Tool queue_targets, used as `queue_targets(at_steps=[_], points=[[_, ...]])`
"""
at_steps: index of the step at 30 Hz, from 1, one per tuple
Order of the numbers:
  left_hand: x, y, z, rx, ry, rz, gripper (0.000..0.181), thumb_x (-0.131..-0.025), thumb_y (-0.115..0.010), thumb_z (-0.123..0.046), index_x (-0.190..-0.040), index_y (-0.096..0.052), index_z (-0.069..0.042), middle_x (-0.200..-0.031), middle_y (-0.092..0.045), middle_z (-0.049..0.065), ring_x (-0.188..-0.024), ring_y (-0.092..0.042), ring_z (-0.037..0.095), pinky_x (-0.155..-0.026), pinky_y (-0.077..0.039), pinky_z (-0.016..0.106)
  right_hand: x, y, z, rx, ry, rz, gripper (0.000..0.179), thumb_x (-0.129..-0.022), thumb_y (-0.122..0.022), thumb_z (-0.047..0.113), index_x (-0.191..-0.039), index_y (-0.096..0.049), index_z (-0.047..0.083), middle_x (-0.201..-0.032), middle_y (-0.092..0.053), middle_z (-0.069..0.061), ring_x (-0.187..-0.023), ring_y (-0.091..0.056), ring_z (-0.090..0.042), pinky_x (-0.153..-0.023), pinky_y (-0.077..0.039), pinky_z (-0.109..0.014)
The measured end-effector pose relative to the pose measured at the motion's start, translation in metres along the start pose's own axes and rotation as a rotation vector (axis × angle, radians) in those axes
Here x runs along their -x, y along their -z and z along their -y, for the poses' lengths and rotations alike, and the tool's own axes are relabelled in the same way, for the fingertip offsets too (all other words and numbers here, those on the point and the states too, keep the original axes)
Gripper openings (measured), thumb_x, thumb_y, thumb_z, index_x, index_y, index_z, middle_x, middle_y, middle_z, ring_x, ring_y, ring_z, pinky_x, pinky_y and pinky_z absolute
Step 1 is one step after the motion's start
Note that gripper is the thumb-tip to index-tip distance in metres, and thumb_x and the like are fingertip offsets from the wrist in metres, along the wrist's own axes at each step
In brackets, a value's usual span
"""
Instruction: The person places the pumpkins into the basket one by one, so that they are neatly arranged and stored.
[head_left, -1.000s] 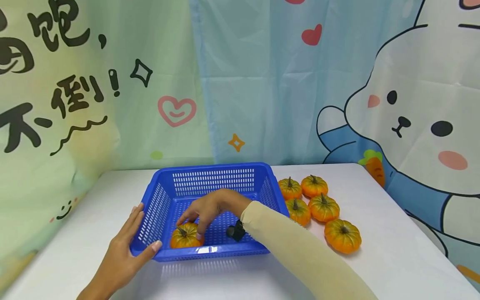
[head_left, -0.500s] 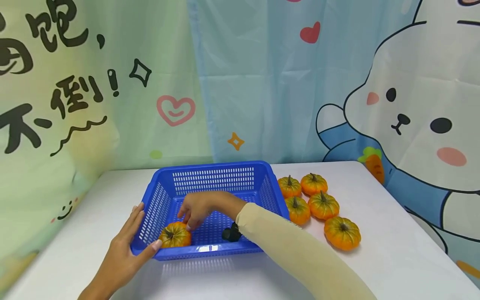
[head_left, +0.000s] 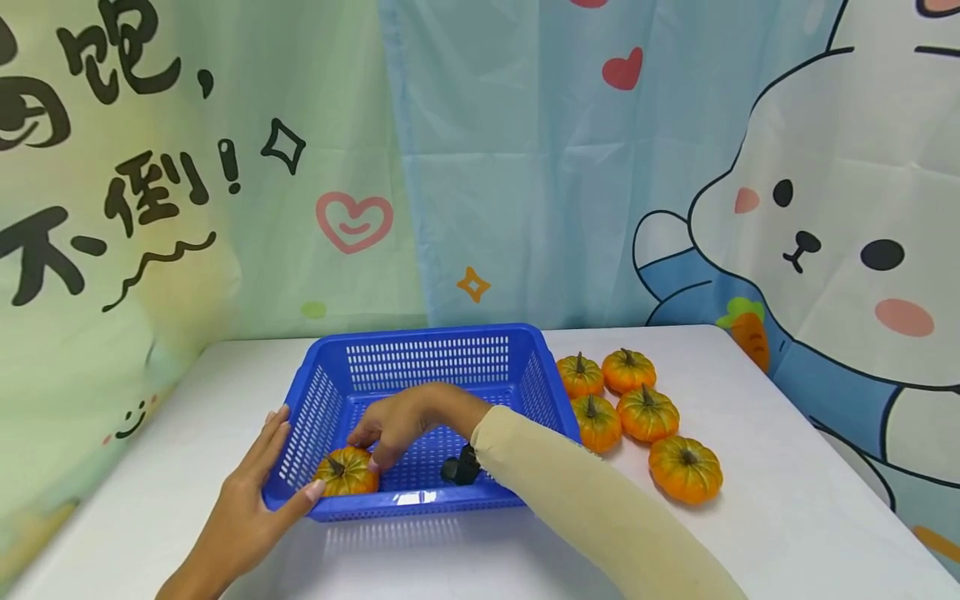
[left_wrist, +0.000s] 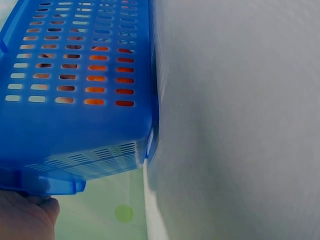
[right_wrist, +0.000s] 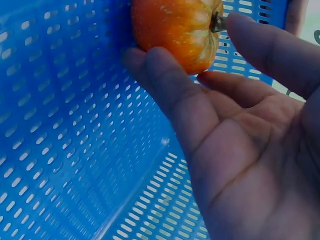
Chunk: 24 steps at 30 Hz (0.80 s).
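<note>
In the head view, a small orange pumpkin (head_left: 347, 472) with green streaks sits in the front left corner of a blue plastic basket (head_left: 431, 333). My right hand (head_left: 393, 423) reaches down into the basket. Its fingers and thumb rest loosely at the pumpkin's back and right side; the right wrist view has the thumb near the stem of the pumpkin (right_wrist: 175, 27) and fingertips by its edge. My left hand (head_left: 243, 508) lies at the basket's left front corner, fingers straight along the outer side and thumb on the front rim.
Several more pumpkins (head_left: 648, 414) stand on the white table (head_left: 757, 500) right of the basket, one (head_left: 686, 471) nearer the front. A black device (head_left: 460, 467) hangs below the right wrist. A printed curtain (head_left: 495, 167) closes off the back.
The pumpkin has shifted left inside the basket, toward its front left corner, and my right hand went left with it. The right fingers have since spread a little. The left hand stays put.
</note>
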<state>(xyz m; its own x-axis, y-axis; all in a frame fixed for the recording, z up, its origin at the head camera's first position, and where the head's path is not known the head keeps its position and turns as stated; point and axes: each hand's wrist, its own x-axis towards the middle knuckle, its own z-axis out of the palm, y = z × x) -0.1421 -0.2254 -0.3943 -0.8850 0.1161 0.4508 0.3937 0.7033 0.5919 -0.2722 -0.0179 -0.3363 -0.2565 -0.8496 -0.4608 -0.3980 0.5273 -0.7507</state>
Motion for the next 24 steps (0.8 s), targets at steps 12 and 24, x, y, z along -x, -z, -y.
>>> queue_targets(at_steps=[12,24], points=[[-0.001,0.0,-0.001,0.007,0.026,0.022,0.085,-0.083,-0.075,-0.029,-0.15,-0.032,0.001,-0.159,-0.021,0.012,-0.144,-0.02,0.038,-0.108,-0.024,0.058,0.018,0.007,0.003,0.434,-0.149,-0.239,0.053,-0.096,-0.061,0.028,-0.141,-0.05,0.001,-0.134,-0.058,-0.007,-0.12,-0.056,-0.016,-0.096,-0.045,-0.026],[0.0,-0.001,0.0,-0.004,-0.028,-0.014,0.083,-0.082,-0.077,-0.026,-0.147,-0.036,0.005,-0.158,-0.024,0.01,-0.144,-0.02,0.035,-0.107,-0.012,0.012,0.06,0.015,-0.004,0.226,0.086,-0.381,0.033,-0.1,-0.053,0.009,-0.132,-0.059,0.001,-0.126,-0.064,-0.009,-0.105,-0.064,-0.012,-0.086,-0.05,-0.021]])
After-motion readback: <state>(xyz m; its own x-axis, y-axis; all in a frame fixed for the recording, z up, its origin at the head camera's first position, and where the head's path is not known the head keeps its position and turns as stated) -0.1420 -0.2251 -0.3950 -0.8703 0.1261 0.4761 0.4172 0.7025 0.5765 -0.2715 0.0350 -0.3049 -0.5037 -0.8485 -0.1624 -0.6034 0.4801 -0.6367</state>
